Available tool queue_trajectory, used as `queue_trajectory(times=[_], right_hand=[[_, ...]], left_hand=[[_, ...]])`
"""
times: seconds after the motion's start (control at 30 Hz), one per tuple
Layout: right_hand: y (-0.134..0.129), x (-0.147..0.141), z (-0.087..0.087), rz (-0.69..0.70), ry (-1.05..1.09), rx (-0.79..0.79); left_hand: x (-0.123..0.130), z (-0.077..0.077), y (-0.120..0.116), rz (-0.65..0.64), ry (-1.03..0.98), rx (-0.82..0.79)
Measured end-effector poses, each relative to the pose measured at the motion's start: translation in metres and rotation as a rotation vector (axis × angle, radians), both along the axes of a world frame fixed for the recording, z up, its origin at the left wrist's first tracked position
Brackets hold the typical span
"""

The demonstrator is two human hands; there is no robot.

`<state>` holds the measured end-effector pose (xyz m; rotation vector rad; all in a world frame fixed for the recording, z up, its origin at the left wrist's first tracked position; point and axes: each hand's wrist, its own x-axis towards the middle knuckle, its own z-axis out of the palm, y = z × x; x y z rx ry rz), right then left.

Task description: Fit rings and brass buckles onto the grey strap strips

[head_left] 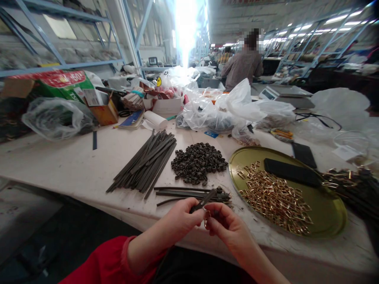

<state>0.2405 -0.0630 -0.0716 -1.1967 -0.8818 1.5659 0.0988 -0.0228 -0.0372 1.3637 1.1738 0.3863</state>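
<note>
Near the table's front edge my two hands meet. My left hand [189,215] is closed round a dark strap [204,200], whose folded end sticks up past the fingers. Pinched in my right hand [225,221] is a small gold buckle [207,220], held right beside the left fingertips; whether the strap passes through it I cannot tell. Just beyond the hands lie several straps with buckle ends [189,193]. Behind them are a heap of small dark loops [198,162] and a pile of long dark strips [145,159]. Many gold buckles [275,197] lie on a gold-coloured tray [331,213].
A black slab-like object [291,172] lies on the tray. More dark straps with gold fittings [355,185] are heaped at the right. Clear plastic bags [219,110], a notebook [132,119] and a scale [286,94] stand at the back. A person [244,65] is farther off, facing away.
</note>
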Motion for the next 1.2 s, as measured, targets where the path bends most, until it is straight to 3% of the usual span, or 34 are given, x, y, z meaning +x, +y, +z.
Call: queue_trajectory(times=[0.17, 0.3, 0.4, 0.53, 0.8, 0.97, 1.2], right_hand=[[-0.003, 0.005, 0.006, -0.127, 0.014, 0.022], [-0.010, 0.009, 0.013, -0.240, 0.163, -0.036], [-0.018, 0.006, 0.018, -0.269, 0.361, -0.112], [-0.029, -0.004, 0.022, -0.214, 0.511, -0.216], [-0.046, -0.019, 0.016, -0.147, 0.546, -0.200], [-0.047, -0.022, 0.010, -0.127, 0.491, -0.181], [-0.045, -0.018, 0.012, -0.207, 0.512, -0.245]], left_hand=[[-0.009, 0.025, 0.001, -0.052, -0.040, 0.057], [-0.022, 0.038, -0.007, -0.107, 0.131, 0.298], [-0.024, 0.034, -0.019, -0.194, 0.254, 0.442], [-0.017, 0.026, -0.035, -0.212, 0.266, 0.529], [-0.012, 0.018, -0.052, -0.105, 0.110, 0.335], [-0.015, 0.015, -0.051, -0.158, 0.118, 0.294], [-0.014, 0.007, -0.051, -0.067, 0.338, 0.393]])
